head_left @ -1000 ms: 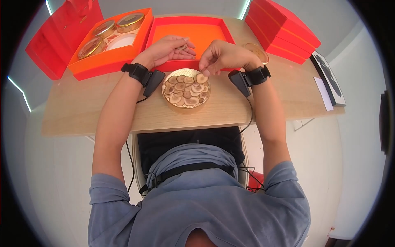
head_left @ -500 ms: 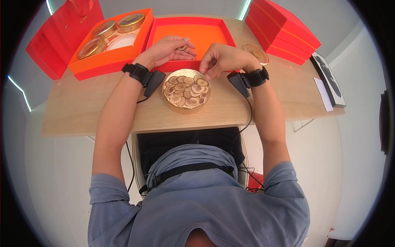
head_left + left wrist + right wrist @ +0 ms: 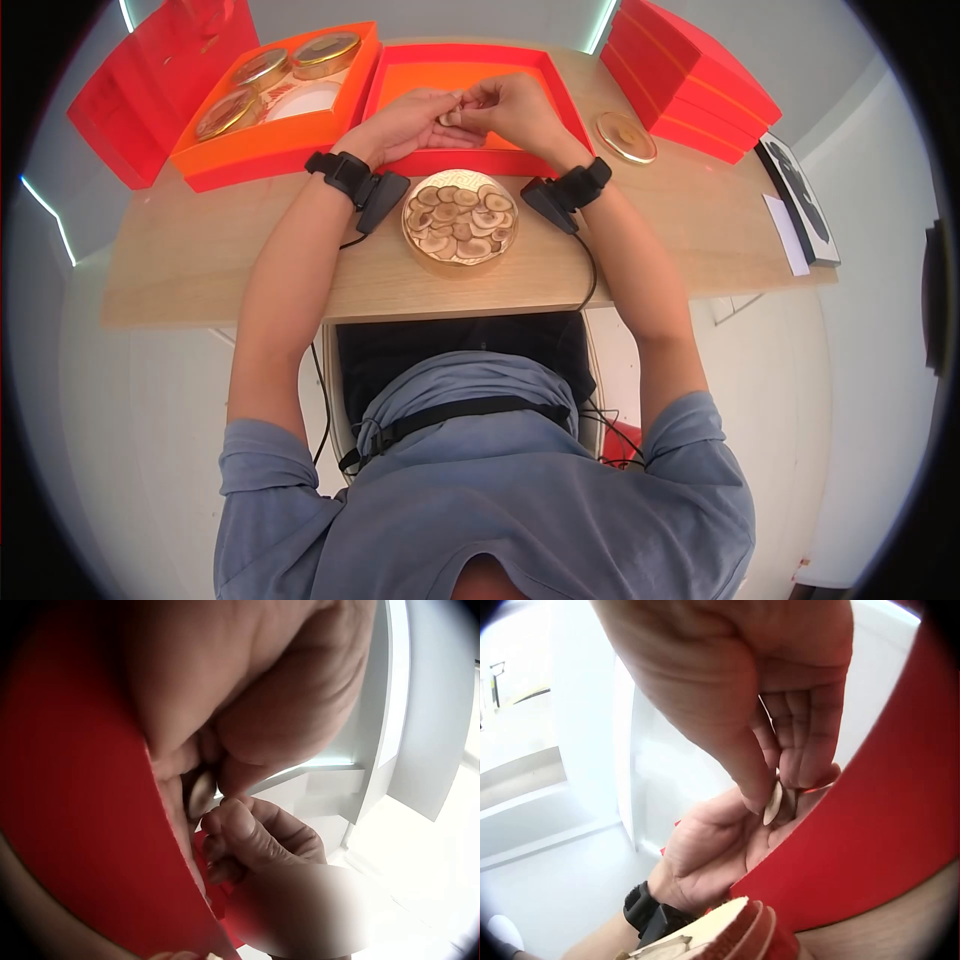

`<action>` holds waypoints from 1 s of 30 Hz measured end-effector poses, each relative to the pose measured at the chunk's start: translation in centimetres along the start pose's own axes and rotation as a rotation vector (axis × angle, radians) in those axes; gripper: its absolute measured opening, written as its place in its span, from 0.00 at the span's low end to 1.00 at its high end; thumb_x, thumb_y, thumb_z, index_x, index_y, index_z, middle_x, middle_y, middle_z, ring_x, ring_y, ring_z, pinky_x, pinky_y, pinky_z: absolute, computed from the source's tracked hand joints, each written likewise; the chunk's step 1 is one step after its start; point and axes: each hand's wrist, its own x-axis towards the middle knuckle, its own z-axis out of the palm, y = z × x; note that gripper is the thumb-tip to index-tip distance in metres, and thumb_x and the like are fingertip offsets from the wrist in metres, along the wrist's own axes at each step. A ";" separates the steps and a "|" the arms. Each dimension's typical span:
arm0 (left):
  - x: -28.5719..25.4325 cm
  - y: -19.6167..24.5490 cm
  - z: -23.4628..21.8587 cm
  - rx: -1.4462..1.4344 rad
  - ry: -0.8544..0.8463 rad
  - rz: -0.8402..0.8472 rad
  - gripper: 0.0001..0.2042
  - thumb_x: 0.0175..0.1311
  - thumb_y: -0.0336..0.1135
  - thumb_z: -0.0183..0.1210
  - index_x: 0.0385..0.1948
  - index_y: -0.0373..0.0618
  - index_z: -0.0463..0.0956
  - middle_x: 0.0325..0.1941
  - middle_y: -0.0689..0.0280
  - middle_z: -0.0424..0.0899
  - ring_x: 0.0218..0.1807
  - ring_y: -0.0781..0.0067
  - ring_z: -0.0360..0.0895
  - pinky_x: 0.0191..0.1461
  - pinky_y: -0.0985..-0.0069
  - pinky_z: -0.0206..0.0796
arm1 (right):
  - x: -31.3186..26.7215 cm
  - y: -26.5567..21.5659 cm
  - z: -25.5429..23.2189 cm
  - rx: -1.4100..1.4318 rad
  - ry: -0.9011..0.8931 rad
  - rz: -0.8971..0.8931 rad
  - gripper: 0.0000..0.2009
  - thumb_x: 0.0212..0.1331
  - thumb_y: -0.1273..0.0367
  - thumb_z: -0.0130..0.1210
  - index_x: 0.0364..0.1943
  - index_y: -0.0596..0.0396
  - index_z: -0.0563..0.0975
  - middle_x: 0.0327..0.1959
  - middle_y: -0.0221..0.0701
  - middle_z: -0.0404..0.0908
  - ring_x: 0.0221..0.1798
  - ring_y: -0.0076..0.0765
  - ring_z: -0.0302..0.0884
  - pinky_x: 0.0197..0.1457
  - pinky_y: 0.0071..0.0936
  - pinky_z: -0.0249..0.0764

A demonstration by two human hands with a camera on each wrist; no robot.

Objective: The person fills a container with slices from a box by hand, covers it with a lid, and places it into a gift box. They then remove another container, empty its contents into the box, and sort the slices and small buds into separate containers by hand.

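Observation:
My left hand (image 3: pixel 405 125) lies palm up over the front of a red box lid with an orange inside (image 3: pixel 410 75), its fingers nearly straight, bearing a few thin dried slices. Over that palm, my right hand (image 3: pixel 520 108) pinches a pale oval slice (image 3: pixel 773 802) between thumb and fingertips, as the right wrist view shows. Below the hands stands a round gold tin (image 3: pixel 462 268). Overlapping tan slices with darker rims (image 3: pixel 460 222) cover most of its patterned top, and some gold shows along the far side.
At left, an orange-red box (image 3: pixel 265 145) holds several round gold-rimmed tins (image 3: pixel 325 52) beside a red bag (image 3: pixel 160 85). A round clear lid with a gold rim (image 3: pixel 627 138) lies at right, near stacked red boxes (image 3: pixel 690 85). Cables run from both wrists.
My right hand has left the tin's far right rim and moved up and left to my left palm. A slice stays where it was at that rim. The left hand barely moved.

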 end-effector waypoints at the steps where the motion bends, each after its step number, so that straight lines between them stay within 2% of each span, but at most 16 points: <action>1: 0.0 0.0 -0.1 -0.014 -0.003 0.006 0.21 0.77 0.42 0.41 0.54 0.30 0.68 0.50 0.50 0.79 0.55 0.56 0.79 0.63 0.66 0.73 | 0.2 -0.3 0.3 -0.001 0.009 0.013 0.08 0.53 0.71 0.66 0.32 0.63 0.82 0.26 0.31 0.84 0.31 0.20 0.80 0.35 0.20 0.77; 4: -0.1 -0.1 0.0 -0.036 -0.004 0.019 0.21 0.76 0.42 0.43 0.57 0.30 0.66 0.53 0.49 0.78 0.55 0.55 0.80 0.61 0.66 0.75 | 0.1 -0.9 0.5 -0.058 0.055 0.048 0.09 0.52 0.72 0.66 0.34 0.64 0.82 0.27 0.31 0.84 0.29 0.20 0.80 0.33 0.19 0.77; 7: -0.1 0.1 0.2 -0.002 -0.058 0.053 0.21 0.76 0.42 0.44 0.58 0.31 0.66 0.53 0.49 0.78 0.55 0.55 0.80 0.62 0.66 0.74 | 0.1 0.0 0.6 0.110 0.040 0.035 0.08 0.54 0.73 0.64 0.36 0.64 0.81 0.27 0.31 0.84 0.28 0.21 0.79 0.33 0.19 0.77; 10: 0.0 0.0 -0.4 -0.041 -0.105 0.038 0.21 0.75 0.42 0.46 0.57 0.31 0.66 0.54 0.49 0.77 0.54 0.56 0.80 0.62 0.67 0.73 | -0.1 -0.1 0.2 0.238 0.016 0.114 0.09 0.52 0.76 0.65 0.36 0.65 0.81 0.27 0.32 0.84 0.29 0.23 0.81 0.33 0.21 0.78; 13: -0.1 -0.2 -0.5 0.039 -0.050 0.047 0.19 0.73 0.40 0.51 0.55 0.32 0.70 0.53 0.51 0.79 0.52 0.62 0.81 0.60 0.70 0.74 | -0.6 0.2 0.0 0.258 0.080 0.094 0.09 0.55 0.73 0.65 0.36 0.65 0.81 0.28 0.31 0.83 0.28 0.22 0.80 0.32 0.21 0.78; 16: -0.4 0.3 -0.4 0.098 -0.002 0.034 0.17 0.70 0.39 0.55 0.51 0.34 0.74 0.48 0.54 0.82 0.48 0.69 0.83 0.56 0.74 0.76 | -1.4 -0.6 -0.7 0.255 0.055 0.129 0.09 0.57 0.71 0.64 0.37 0.63 0.82 0.29 0.31 0.83 0.28 0.21 0.79 0.33 0.19 0.76; 19: -1.0 1.0 0.1 0.134 0.041 0.048 0.16 0.66 0.40 0.61 0.44 0.34 0.77 0.44 0.53 0.83 0.45 0.69 0.84 0.54 0.74 0.78 | -1.5 -0.2 -0.8 0.418 0.052 0.152 0.09 0.58 0.69 0.64 0.37 0.62 0.83 0.29 0.31 0.83 0.28 0.20 0.78 0.34 0.18 0.75; 22: -1.4 1.1 0.1 0.145 0.019 0.078 0.15 0.69 0.40 0.57 0.46 0.37 0.77 0.41 0.58 0.85 0.40 0.75 0.84 0.47 0.78 0.79 | -1.7 -0.5 -1.3 0.574 0.022 0.143 0.10 0.59 0.69 0.63 0.37 0.63 0.83 0.29 0.30 0.83 0.28 0.20 0.77 0.35 0.18 0.75; 28: -1.6 1.1 0.0 0.094 0.073 0.075 0.13 0.69 0.42 0.57 0.41 0.39 0.78 0.37 0.60 0.85 0.34 0.76 0.84 0.40 0.82 0.78 | -2.0 -0.5 -2.6 0.415 0.020 0.132 0.09 0.61 0.68 0.61 0.39 0.61 0.83 0.32 0.29 0.84 0.30 0.18 0.75 0.37 0.18 0.74; 30: -1.5 1.2 0.0 0.127 0.109 0.048 0.14 0.69 0.44 0.58 0.40 0.39 0.77 0.35 0.61 0.85 0.34 0.78 0.84 0.40 0.82 0.78 | -2.1 -0.5 -3.6 0.406 -0.059 0.114 0.08 0.60 0.69 0.62 0.38 0.61 0.83 0.31 0.29 0.85 0.30 0.18 0.76 0.35 0.18 0.74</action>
